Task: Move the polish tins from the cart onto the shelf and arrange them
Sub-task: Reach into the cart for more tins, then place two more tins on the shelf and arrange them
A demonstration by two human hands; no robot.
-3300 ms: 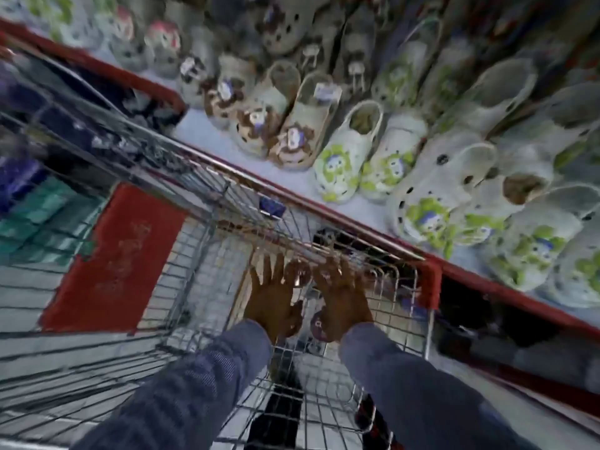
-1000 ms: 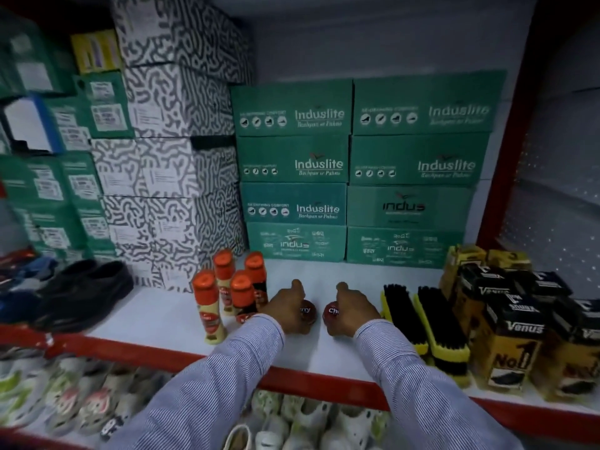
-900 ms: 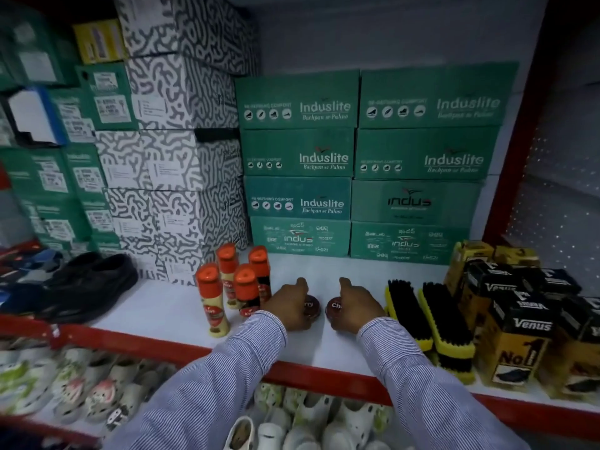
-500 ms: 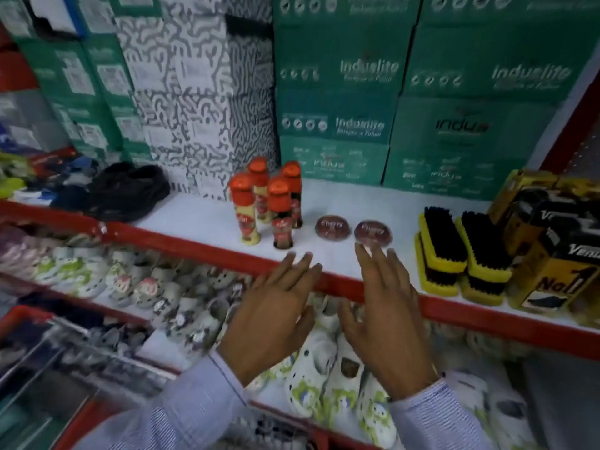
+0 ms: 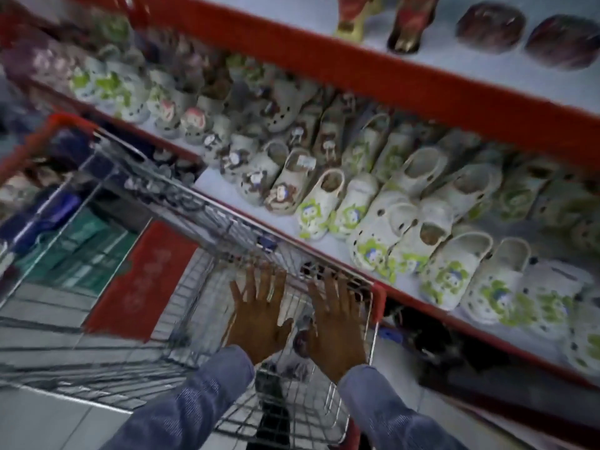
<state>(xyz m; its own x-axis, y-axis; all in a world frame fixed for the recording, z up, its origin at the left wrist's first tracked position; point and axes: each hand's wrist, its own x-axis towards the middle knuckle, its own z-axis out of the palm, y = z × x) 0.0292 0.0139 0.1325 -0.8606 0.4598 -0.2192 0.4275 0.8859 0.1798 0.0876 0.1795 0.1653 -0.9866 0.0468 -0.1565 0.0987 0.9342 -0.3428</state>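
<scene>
Tins: small, flat, rigid discs, judged light and smooth-sided; pinch each across the rim. Two tins lie on the shelf, far right. One dark round shape, probably a tin, shows in the cart between the hands. Left hand and right hand: fingers spread, gripping nothing.

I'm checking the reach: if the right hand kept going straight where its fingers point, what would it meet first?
Probably the wire side of the cart; the right hand has its fingertips close to it, though depth is unclear.
</scene>
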